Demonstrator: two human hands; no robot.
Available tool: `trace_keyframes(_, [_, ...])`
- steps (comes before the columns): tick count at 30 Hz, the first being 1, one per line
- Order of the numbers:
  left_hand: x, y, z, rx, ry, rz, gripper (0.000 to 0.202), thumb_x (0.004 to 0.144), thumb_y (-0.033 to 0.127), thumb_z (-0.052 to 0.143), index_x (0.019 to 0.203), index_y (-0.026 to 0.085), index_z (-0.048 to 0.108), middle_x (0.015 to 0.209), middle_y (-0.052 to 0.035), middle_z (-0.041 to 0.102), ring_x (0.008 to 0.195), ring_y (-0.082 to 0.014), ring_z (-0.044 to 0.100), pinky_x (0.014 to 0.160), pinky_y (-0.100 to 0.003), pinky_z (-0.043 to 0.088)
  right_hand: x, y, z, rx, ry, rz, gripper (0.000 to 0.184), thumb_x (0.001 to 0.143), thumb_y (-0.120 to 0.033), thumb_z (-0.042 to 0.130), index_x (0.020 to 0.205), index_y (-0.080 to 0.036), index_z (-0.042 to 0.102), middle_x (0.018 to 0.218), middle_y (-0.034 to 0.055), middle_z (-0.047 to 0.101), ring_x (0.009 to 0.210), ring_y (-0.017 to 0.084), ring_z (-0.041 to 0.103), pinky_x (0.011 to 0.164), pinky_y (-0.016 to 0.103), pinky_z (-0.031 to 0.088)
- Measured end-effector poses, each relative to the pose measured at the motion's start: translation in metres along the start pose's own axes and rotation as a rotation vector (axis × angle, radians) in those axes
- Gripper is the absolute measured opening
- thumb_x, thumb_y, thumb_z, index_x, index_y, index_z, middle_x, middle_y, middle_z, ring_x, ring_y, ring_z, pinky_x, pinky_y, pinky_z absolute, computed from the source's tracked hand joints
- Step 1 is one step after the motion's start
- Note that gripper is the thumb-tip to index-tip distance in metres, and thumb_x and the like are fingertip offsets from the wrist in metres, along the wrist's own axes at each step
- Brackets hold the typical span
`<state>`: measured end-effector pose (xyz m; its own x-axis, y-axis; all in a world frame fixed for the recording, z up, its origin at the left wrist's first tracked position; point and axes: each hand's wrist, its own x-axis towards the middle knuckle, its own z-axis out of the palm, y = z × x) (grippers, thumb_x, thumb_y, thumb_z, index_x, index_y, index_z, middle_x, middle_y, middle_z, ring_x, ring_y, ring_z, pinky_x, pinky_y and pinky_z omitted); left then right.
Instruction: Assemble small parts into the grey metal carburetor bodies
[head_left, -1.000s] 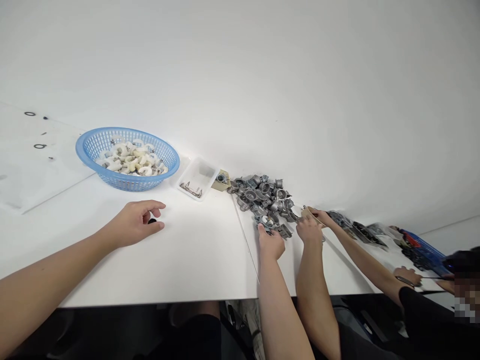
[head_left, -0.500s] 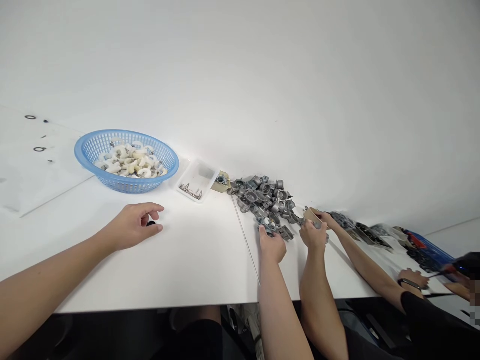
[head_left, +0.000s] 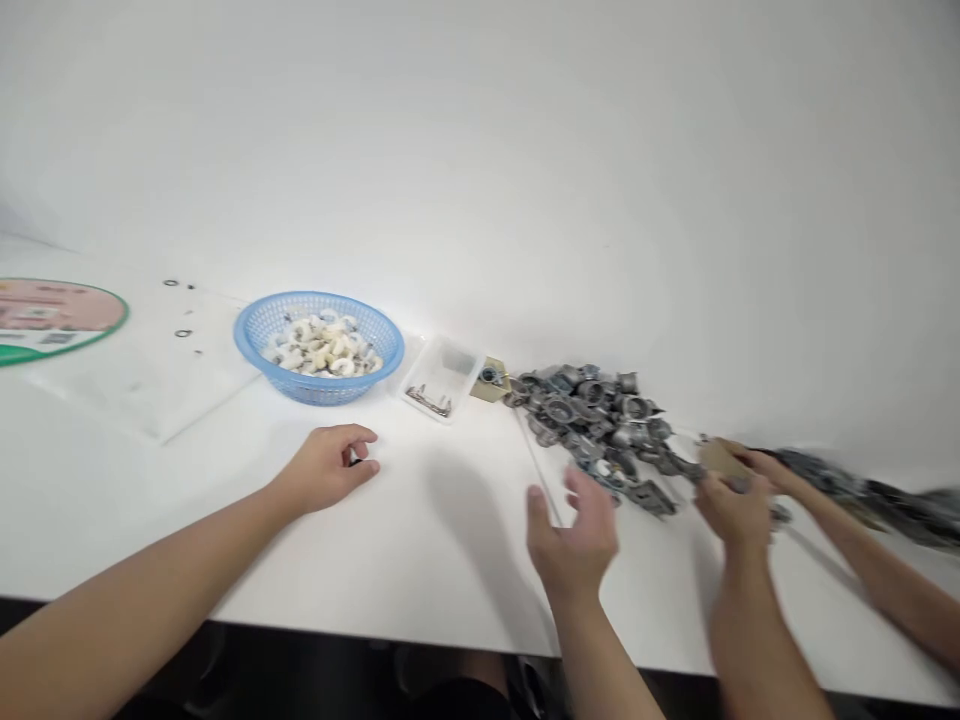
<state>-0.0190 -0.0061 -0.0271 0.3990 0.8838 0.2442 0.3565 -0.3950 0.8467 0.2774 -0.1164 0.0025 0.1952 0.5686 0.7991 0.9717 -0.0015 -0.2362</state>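
Note:
My left hand (head_left: 326, 468) is curled around a small black part (head_left: 353, 458), with its fingers resting close to the white table (head_left: 450, 560). My right hand (head_left: 574, 535) is blurred, with its fingers spread and nothing in them. It hovers just below a heap of grey die-cast metal fittings (head_left: 592, 420), apart from them. To its right, a co-worker's hands (head_left: 735, 505) hold a tan card piece (head_left: 721, 460) at the heap's end.
A blue plastic basket (head_left: 319, 345) holds white ring parts. Beside it are a clear plastic tray (head_left: 441, 378) with metal pins and a tan card (head_left: 491, 380). A thin rod (head_left: 541, 470) lies by the heap. A plastic sheet (head_left: 150, 370) and a round printed mat (head_left: 52, 318) lie at left.
The view has swung, shifting everything rightward in the picture. My right hand has come off the heap and its fingers have spread. My left hand still holds the black part.

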Motion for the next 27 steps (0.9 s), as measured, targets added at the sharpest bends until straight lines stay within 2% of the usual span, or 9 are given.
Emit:
trace_keyframes(1, [0.002,0.0,0.0,-0.009,0.021,-0.001,0.033,0.072,0.038,0.059,0.098,0.018,0.062,0.078,-0.0006,0.063,0.056,-0.0108,0.051,0.058,-0.025,0.046,-0.001,-0.021,0.013,0.112,-0.136,-0.105,0.042,0.078,-0.036,0.058,0.115,-0.017,0.051,0.106,0.0133,0.059,0.099,0.028,0.057,0.079,0.041,0.05])
trace_keyframes(2, [0.004,0.0,0.0,-0.023,0.041,-0.003,0.032,0.072,0.037,0.06,0.098,0.018,0.063,0.078,-0.0007,0.064,0.056,-0.0105,0.051,0.058,-0.025,0.046,0.0,-0.041,0.028,0.2,-0.286,-0.151,0.036,0.079,-0.036,0.057,0.111,-0.02,0.054,0.1,0.0093,0.063,0.091,0.025,0.06,0.075,0.037,0.051])
trace_keyframes(4, [0.009,-0.001,0.0,-0.06,0.081,0.002,0.031,0.071,0.035,0.061,0.096,0.017,0.063,0.076,-0.0007,0.065,0.056,-0.0105,0.051,0.058,-0.024,0.046,0.003,-0.079,0.06,0.331,-0.489,-0.158,0.032,0.079,-0.037,0.055,0.107,-0.022,0.057,0.093,0.0052,0.066,0.08,0.02,0.063,0.066,0.033,0.053])
trace_keyframes(6, [0.014,-0.002,-0.001,-0.08,0.1,0.015,0.03,0.07,0.033,0.061,0.095,0.017,0.064,0.073,0.0,0.065,0.056,-0.0104,0.051,0.058,-0.024,0.045,0.007,-0.108,0.089,0.399,-0.545,-0.124,0.033,0.079,-0.038,0.053,0.107,-0.021,0.057,0.09,0.0046,0.067,0.075,0.019,0.064,0.062,0.031,0.052])
trace_keyframes(9, [0.019,-0.001,-0.002,-0.056,0.114,0.029,0.029,0.069,0.03,0.061,0.095,0.017,0.064,0.072,0.0006,0.066,0.057,-0.0105,0.052,0.058,-0.023,0.045,0.009,-0.129,0.114,0.439,-0.45,-0.084,0.036,0.078,-0.034,0.048,0.11,-0.019,0.057,0.09,0.0053,0.067,0.074,0.019,0.064,0.066,0.033,0.052])
trace_keyframes(12, [0.022,0.002,-0.002,-0.037,0.12,0.044,0.03,0.069,0.032,0.062,0.095,0.017,0.065,0.074,0.0004,0.067,0.059,-0.0108,0.054,0.06,-0.023,0.046,0.007,-0.129,0.118,0.452,-0.414,-0.041,0.039,0.077,-0.037,0.047,0.111,-0.021,0.056,0.09,0.0047,0.068,0.076,0.02,0.064,0.068,0.034,0.051])
trace_keyframes(16, [0.023,0.004,-0.003,-0.014,0.085,0.065,0.034,0.068,0.035,0.063,0.098,0.019,0.066,0.077,0.0002,0.068,0.06,-0.0113,0.055,0.062,-0.023,0.047,0.008,-0.123,0.111,0.421,-0.54,0.084,0.037,0.077,-0.05,0.046,0.099,-0.024,0.061,0.086,0.0035,0.068,0.078,0.023,0.064,0.07,0.038,0.05])
trace_keyframes(19, [0.026,0.002,-0.004,-0.009,0.075,0.043,0.036,0.068,0.038,0.064,0.099,0.019,0.066,0.077,0.0003,0.068,0.061,-0.0118,0.056,0.062,-0.023,0.047,0.013,-0.126,0.107,0.406,-0.589,0.164,0.038,0.075,-0.053,0.046,0.095,-0.025,0.061,0.084,0.0029,0.068,0.077,0.023,0.063,0.071,0.039,0.049])
trace_keyframes(27, [0.03,-0.002,-0.002,0.015,0.092,0.001,0.036,0.069,0.041,0.063,0.098,0.02,0.066,0.077,0.0005,0.068,0.064,-0.012,0.058,0.063,-0.022,0.048,0.019,-0.126,0.109,0.431,-0.59,0.175,0.035,0.073,-0.052,0.048,0.089,-0.025,0.063,0.079,0.002,0.069,0.073,0.022,0.064,0.068,0.036,0.048])
